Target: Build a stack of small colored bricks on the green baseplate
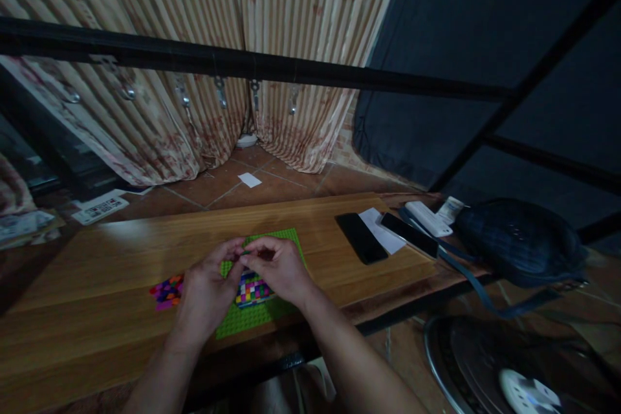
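A green studded baseplate (272, 242) lies on the wooden table (121, 272) in front of me. A patch of small multicoloured bricks (252, 290) is built on it. My left hand (208, 288) and my right hand (276, 265) meet above the plate with their fingertips pinched together on a tiny piece that I cannot make out. A loose heap of coloured bricks (167, 291) sits on the table just left of my left hand.
Two dark phones (361, 237) (410, 234) and white papers (385, 229) lie on the table's right part. A dark bag (519, 239) rests at the right end. A fan (509, 369) stands on the floor lower right. Striped curtains (194, 77) hang behind a black bar (242, 65).
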### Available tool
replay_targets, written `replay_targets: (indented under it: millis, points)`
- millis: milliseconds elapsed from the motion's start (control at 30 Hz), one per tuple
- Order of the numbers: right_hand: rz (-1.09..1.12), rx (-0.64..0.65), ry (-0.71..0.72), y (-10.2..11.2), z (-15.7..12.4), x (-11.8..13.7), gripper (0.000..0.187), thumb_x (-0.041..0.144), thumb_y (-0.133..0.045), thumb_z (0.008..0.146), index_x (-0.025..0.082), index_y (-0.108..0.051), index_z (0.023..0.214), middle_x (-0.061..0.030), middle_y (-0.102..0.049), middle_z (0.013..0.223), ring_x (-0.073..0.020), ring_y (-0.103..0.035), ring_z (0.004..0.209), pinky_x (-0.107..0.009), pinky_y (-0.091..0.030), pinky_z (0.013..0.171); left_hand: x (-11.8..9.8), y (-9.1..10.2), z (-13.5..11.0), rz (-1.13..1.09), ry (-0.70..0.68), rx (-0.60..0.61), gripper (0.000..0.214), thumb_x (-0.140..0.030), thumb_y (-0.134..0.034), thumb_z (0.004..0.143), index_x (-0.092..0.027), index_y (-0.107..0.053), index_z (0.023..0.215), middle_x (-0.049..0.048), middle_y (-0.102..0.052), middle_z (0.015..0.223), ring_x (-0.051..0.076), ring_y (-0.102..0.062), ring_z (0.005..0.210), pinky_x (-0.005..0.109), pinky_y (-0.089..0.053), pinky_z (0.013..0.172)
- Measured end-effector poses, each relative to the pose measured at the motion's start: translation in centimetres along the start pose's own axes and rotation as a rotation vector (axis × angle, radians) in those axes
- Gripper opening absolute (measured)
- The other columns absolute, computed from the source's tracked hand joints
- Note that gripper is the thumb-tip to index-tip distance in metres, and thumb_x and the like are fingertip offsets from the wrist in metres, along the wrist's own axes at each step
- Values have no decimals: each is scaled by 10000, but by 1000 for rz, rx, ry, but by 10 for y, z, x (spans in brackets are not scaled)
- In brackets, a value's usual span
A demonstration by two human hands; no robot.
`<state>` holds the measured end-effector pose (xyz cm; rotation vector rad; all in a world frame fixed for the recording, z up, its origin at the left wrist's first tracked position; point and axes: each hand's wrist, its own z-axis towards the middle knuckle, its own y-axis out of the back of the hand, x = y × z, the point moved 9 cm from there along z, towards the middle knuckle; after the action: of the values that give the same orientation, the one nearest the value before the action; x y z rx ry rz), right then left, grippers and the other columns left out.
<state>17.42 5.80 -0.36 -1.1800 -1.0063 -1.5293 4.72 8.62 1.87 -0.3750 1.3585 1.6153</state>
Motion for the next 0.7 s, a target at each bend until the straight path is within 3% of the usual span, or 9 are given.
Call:
replay_targets:
  millis: [167, 300, 433, 533, 700]
  points:
    - [25, 1, 16, 4, 1, 1, 113, 302, -637, 753, 222, -707, 790, 6, -710, 765, -142, -634, 673, -255, -508, 658, -3, -6, -2, 8, -49, 9, 396, -397, -566, 818, -205, -602, 1162, 45, -713, 942, 193, -680, 855, 334, -534, 851]
    - [-50, -31, 12, 20, 4, 0, 145, 304, -620, 769, 218, -720, 828, 1, -717, 774, -153, -638, 704, -265, -499, 684, 0, -4, -2, 22, -45, -4, 373, -377, -561, 825, -204, -607, 1152, 52, -710, 982, 198, -674, 899, 343, -514, 890]
    - [-69, -87, -7, 43, 5, -1, 142, 309, -642, 749, 203, -721, 801, -16, -720, 773, -169, -639, 721, -275, -490, 687, 18, 5, 1, 40, 62, -47, 345, -352, -551, 817, -179, -624, 1107, 74, -709, 1038, 212, -677, 916, 342, -519, 878]
    - [-95, -112, -37, 56, 5, -4, 111, 303, -676, 715, 206, -721, 748, -21, -723, 778, -177, -639, 749, -286, -484, 717, 35, 3, 1, -5, 164, -14, 300, -307, -540, 803, -162, -641, 1046, 82, -716, 1033, 212, -684, 889, 331, -532, 837]
    - [-174, 2, -100, 50, 5, -19, 96, 307, -723, 672, 223, -743, 715, -20, -723, 746, -182, -624, 716, -309, -460, 707, 49, -10, -1, -83, 217, 48, 237, -233, -500, 818, -173, -668, 974, 58, -728, 945, 184, -672, 821, 306, -528, 792]
